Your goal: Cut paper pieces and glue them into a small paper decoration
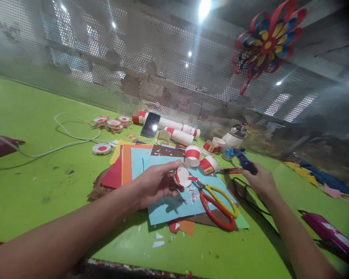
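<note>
My left hand (152, 186) is closed around a small cut paper cup (184, 176), its white round base facing me and a red strip sticking out at the side. It is held above the stack of coloured paper. My right hand (263, 180) grips a dark blue glue gun (246, 162), its nozzle pointing up and left; a black cord (251, 203) trails below. Between the hands, large scissors (219, 205) with one red and one yellow handle lie on light blue paper (168, 211). Red-and-white cut cups (192, 155) stand just beyond the left hand.
Long stacks of paper cups (177, 124), a phone (150, 124) and a small blue jar (228, 155) are at the back. Round paper pieces (101, 148) lie left. A purple tool (330, 232) rests at right. A mesh panel (163, 77) borders the green table (52, 174).
</note>
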### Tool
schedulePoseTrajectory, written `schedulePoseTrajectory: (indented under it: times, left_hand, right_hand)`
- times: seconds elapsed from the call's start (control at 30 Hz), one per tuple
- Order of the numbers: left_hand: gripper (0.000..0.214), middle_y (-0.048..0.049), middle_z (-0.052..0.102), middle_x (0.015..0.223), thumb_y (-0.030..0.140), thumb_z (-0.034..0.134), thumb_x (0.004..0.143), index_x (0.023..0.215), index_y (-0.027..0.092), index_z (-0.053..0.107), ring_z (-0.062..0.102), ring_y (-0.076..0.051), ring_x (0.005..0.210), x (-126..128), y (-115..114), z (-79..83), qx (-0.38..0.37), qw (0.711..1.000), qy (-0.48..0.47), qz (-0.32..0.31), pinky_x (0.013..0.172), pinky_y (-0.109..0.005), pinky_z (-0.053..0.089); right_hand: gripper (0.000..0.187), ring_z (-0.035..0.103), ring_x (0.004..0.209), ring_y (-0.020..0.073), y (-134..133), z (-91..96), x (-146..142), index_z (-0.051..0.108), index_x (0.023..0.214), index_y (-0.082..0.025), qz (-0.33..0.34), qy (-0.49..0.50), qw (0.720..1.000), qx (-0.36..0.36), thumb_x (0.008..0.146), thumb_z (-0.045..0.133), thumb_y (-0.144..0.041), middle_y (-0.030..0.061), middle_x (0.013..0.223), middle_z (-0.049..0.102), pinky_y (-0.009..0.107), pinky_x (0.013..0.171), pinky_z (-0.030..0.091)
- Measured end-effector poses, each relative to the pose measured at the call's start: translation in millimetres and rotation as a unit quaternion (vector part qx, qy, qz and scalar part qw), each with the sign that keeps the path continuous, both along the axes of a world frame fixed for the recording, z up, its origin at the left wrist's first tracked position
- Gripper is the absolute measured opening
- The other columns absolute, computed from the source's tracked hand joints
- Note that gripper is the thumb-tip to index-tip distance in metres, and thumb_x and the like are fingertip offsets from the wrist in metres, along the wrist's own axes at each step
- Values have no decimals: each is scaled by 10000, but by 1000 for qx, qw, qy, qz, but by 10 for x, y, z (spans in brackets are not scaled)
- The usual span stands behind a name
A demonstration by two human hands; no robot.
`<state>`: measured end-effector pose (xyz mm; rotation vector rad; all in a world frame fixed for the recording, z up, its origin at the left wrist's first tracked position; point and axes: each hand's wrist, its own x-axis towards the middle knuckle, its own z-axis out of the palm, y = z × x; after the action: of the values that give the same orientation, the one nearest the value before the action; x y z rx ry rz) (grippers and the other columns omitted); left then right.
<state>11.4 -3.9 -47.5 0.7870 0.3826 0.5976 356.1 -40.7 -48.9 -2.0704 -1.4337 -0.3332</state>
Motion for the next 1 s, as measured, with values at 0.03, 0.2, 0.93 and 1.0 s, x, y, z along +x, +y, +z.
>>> schedulePoseTrajectory:
  times: [0.03, 0.2, 0.93, 1.0]
  left_hand:
    - [293, -62, 546, 720, 351, 503, 824, 979, 119, 591, 517, -104, 544, 9, 2, -5, -1, 1000, 0, 2, 444, -202, 387]
    - [320, -78, 579, 715, 415, 533, 797, 927, 125, 575, 528, -101, 526, 37, 22, -36, -5, 999, 23, 26, 439, -191, 377]
    - [305, -49, 561, 676, 433, 547, 778, 821, 132, 552, 521, -99, 515, 37, 57, -64, 10, 998, 14, 61, 449, -195, 361]
    - [315, -52, 564, 682, 443, 543, 779, 816, 130, 552, 522, -98, 513, 40, 56, -67, 7, 998, 14, 59, 455, -198, 369]
  right_hand:
    - [350, 645, 706, 235, -33, 46, -76, 625, 996, -123, 15, 25, 1000, 9, 753, 495, -339, 91, 827, 694, 309, 575, 489]
    - [352, 648, 730, 210, -305, 320, -622, 644, 905, -173, 229, 215, 949, -10, 836, 466, -468, 72, 817, 694, 299, 619, 522]
    - [282, 527, 588, 160, -511, 413, -1307, 588, 786, -180, 313, 12, 938, -149, 875, 430, -396, 23, 672, 602, 256, 501, 422]
    - [287, 516, 574, 156, -522, 413, -1317, 581, 779, -181, 311, 10, 939, -143, 877, 420, -397, 22, 661, 595, 254, 493, 417]
